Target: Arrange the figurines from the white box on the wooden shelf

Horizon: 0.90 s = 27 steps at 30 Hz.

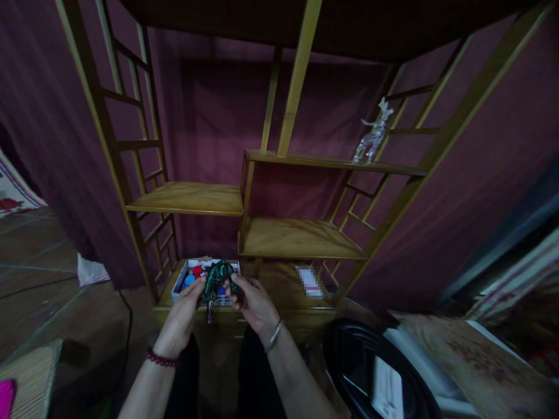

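Both my hands hold a dark green, shiny bundle (215,278) that looks like fabric or cord, with a thin, pale end hanging below it. My left hand (186,308) is closed on its left side, a dark red bead bracelet on the wrist. On the other side my right hand (255,302) pinches it, below a silver bangle. Just behind the bundle, a white box (178,285) sits on the bottom shelf. Red, blue and dark small items show inside it, partly hidden by the bundle and my hands.
A wooden shelf unit (305,237) with stepped boards stands before a purple curtain. On its upper right board is a clear deer figurine (373,134). A white, blurred card (310,282) lies on the bottom board. At lower right stands a round black object (345,349).
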Each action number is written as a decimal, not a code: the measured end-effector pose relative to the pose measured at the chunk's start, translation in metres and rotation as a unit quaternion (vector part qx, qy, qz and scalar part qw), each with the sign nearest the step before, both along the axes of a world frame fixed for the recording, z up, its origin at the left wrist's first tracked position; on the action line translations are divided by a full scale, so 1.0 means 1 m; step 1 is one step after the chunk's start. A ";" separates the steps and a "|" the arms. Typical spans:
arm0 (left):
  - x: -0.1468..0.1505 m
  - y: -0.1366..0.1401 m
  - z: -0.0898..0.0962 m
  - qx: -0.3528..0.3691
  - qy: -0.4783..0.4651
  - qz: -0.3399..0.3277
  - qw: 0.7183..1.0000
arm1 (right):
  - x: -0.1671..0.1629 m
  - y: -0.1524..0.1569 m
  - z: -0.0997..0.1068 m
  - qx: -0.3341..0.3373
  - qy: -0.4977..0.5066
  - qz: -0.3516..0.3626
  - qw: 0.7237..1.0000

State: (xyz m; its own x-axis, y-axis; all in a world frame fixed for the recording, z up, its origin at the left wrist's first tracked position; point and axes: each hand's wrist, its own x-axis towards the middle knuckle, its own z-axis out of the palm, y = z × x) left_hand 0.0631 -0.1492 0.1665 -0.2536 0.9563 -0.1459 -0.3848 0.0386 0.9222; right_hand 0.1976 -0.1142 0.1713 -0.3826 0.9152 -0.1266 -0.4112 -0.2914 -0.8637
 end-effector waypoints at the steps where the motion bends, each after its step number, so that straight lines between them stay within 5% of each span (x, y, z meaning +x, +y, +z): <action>1: 0.000 0.000 0.001 0.001 0.007 0.020 1.000 | -0.001 0.001 0.000 -0.002 0.001 -0.003 1.000; 13: 0.001 -0.009 0.024 0.021 0.138 0.070 0.988 | -0.010 0.002 -0.003 -0.019 0.009 -0.005 1.000; 27: 0.004 -0.009 0.015 0.115 0.262 0.137 0.948 | -0.009 0.000 0.001 0.012 -0.009 -0.009 1.000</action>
State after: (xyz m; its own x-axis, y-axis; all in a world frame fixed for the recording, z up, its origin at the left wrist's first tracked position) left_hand 0.0674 -0.1580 0.1813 -0.4764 0.8356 0.2735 0.1618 -0.2225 0.9614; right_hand 0.1882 -0.1141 0.1724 -0.3644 0.9245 -0.1118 -0.4012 -0.2641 -0.8771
